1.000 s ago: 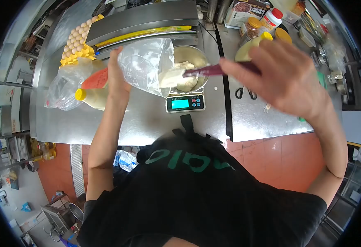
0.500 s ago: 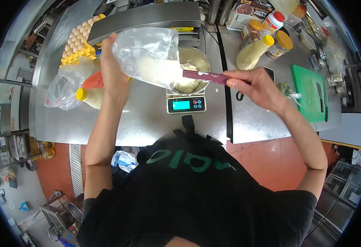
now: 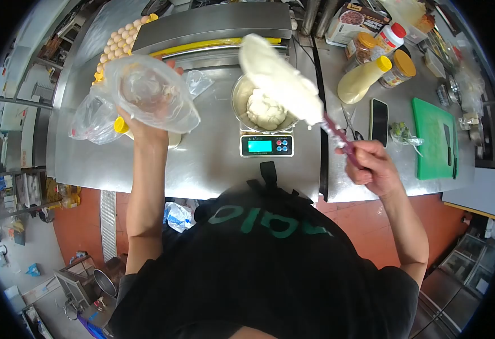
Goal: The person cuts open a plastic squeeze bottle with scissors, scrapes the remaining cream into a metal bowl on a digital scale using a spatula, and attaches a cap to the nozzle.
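Note:
My left hand (image 3: pixel 145 121) is closed round a clear plastic container (image 3: pixel 145 93), its wide mouth facing up toward me and whitish smears inside. Whether it is a stiff jug or a bag I cannot tell. In my right hand (image 3: pixel 374 166) is a spatula (image 3: pixel 338 135) by its maroon handle. Its blade, thickly coated in white cream (image 3: pixel 278 73), is raised above the metal bowl (image 3: pixel 239 93) and blurred by motion. A mound of the same white stuff (image 3: pixel 267 110) lies in the bowl. Under the bowl sits a digital scale (image 3: pixel 267 146) with a lit display.
Eggs in a yellow tray (image 3: pixel 124 39), a plastic bag (image 3: pixel 92 118) and a yellow-capped bottle (image 3: pixel 121 125) lie left. To the right are a squeeze bottle (image 3: pixel 363 82), jars (image 3: pixel 400 68), scissors (image 3: pixel 349 118), a phone (image 3: pixel 379 121) and a green cutting board (image 3: pixel 431 152) with a knife (image 3: pixel 448 144).
The spatula has come out of the plastic container and swung up over the bowl, loaded with cream. My left hand has drawn the container left and turned its mouth upward.

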Demonstrator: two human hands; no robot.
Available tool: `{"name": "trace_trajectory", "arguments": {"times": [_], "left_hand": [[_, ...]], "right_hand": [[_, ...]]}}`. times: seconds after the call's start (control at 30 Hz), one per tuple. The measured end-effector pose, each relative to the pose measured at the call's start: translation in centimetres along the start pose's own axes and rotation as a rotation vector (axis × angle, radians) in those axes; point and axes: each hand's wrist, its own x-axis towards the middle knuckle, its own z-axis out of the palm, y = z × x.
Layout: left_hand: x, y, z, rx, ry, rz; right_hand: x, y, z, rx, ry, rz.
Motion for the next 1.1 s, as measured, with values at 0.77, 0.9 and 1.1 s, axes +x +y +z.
{"name": "trace_trajectory", "arguments": {"times": [0.77, 0.9, 1.1], "left_hand": [[-0.4, -1.5, -2.7, 0.137, 0.079, -0.024], [-0.7, -3.0, -4.9, 0.071, 0.255, -0.148], [-4.2, -3.5, -8.1, -0.007, 0.068, -0.313]], "right_hand": [[1.7, -4.8, 1.9, -1.303, 0.632, -0.249], [4.9, -2.3, 0.5, -1.641, 0.515, -0.222], [6.3, 0.0, -5.0, -0.874, 0.515, -0.218]]}}
